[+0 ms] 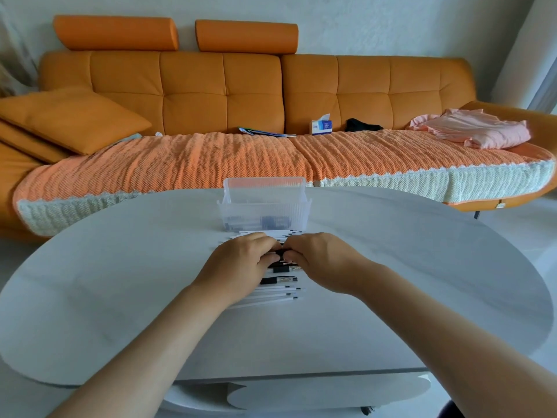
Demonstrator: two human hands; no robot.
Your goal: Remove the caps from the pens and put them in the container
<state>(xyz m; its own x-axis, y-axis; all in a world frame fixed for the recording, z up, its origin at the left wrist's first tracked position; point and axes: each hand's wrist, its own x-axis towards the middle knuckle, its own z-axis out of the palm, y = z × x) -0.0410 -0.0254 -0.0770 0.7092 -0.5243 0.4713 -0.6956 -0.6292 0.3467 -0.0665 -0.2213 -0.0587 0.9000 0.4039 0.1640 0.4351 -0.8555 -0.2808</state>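
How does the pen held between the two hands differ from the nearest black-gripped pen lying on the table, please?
The held pen is pinched by the left hand and the right hand; the lying pen rests untouched on the table. The held pen is mostly hidden by the hands, showing only a black section; the lying pen shows its black grip and a clear end. Both run crosswise.
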